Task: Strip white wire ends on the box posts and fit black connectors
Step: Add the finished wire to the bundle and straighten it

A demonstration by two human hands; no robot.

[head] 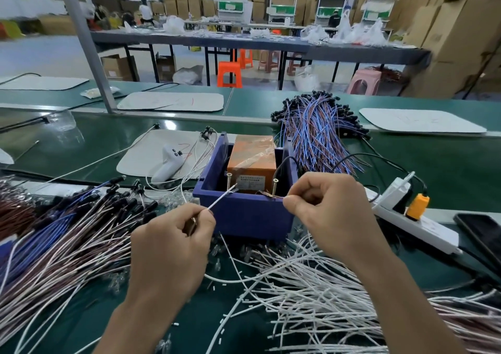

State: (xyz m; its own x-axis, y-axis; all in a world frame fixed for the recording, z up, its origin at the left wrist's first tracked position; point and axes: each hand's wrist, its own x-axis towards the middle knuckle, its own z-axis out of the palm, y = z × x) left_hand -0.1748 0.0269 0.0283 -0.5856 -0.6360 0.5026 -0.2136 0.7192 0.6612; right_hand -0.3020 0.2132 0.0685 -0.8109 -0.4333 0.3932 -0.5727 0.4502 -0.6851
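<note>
A blue plastic box (252, 212) stands on the green belt with an orange block (253, 158) inside and two upright screw posts (229, 181) at its near wall. My left hand (173, 245) pinches a short white wire (221, 200) whose far end rests at the left post. My right hand (325, 210) is curled just right of the second post (275, 187), its thumb and finger pinched at the box rim; what it holds is too small to tell. Loose white wires (311, 294) lie in a heap under my right forearm.
Finished wires with black connectors (81, 231) pile at the left; a blue and brown bundle (317, 131) lies behind the box. A white power strip (414, 223) with an orange plug and a dark phone (479, 234) sit at the right. A white controller (169, 164) rests on a mat.
</note>
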